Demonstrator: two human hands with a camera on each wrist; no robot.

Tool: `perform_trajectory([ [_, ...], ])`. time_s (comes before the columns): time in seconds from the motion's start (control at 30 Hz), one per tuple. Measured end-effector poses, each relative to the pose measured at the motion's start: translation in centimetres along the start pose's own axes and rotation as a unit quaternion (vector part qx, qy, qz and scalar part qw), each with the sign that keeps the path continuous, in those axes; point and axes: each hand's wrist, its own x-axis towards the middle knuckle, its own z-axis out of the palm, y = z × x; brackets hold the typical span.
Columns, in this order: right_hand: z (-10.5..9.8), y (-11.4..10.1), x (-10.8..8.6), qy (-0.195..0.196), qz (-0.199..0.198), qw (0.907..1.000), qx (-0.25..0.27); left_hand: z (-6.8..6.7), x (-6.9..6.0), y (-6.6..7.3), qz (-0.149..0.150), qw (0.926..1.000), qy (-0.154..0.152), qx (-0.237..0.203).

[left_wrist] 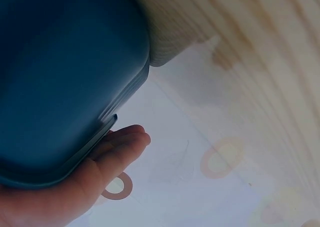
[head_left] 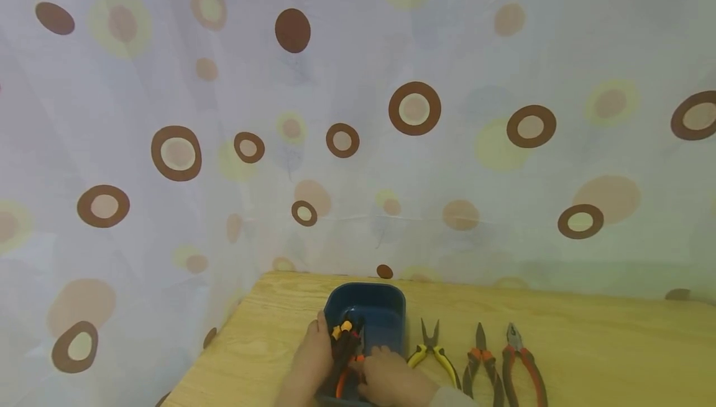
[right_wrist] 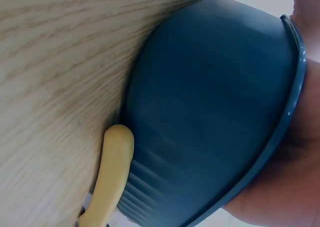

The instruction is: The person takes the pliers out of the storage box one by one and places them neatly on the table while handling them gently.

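Observation:
A dark blue plastic bin (head_left: pixel 386 317) stands on the wooden table, with several hand tools inside along its left half. My left hand (head_left: pixel 313 354) rests along the bin's left rim; in the left wrist view its fingers (left_wrist: pixel 125 147) lie nearly straight over the edge. Reaching into the bin, my right hand (head_left: pixel 394 379) holds pliers with an orange handle (head_left: pixel 341 385), its fingers partly hidden. Dark tools with orange-yellow parts (head_left: pixel 342 329) lie beside them. The right wrist view shows mostly the bin's outer wall (right_wrist: pixel 210 97), with a hand beyond the rim.
Right of the bin lie yellow-handled needle-nose pliers (head_left: pixel 431 348), then dark-and-orange pliers (head_left: pixel 482 354) and red-and-black combination pliers (head_left: pixel 520 348), side by side on the table (head_left: pixel 615 357). One yellow handle (right_wrist: pixel 114 167) sits close against the bin. Behind hangs a dotted curtain (head_left: pixel 358 177).

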Motion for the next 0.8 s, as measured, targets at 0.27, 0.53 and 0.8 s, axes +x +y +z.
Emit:
perform_trajectory([
  [0.27,-0.5,-0.2,0.4,-0.043,-0.016,0.9985,-0.030,-0.3,0.1,0.1,-0.006,0.9999,-0.012,-0.003],
  [0.53,-0.9,-0.6,0.8,-0.092,-0.024,0.9950,-0.029,-0.3,0.0,0.1,-0.004,1.0000,-0.002,0.007],
  [0.8,-0.1,-0.3,1.1,-0.052,-0.047,0.9972,-0.027,0.0,0.0,0.0,0.003,1.0000,0.006,0.006],
])
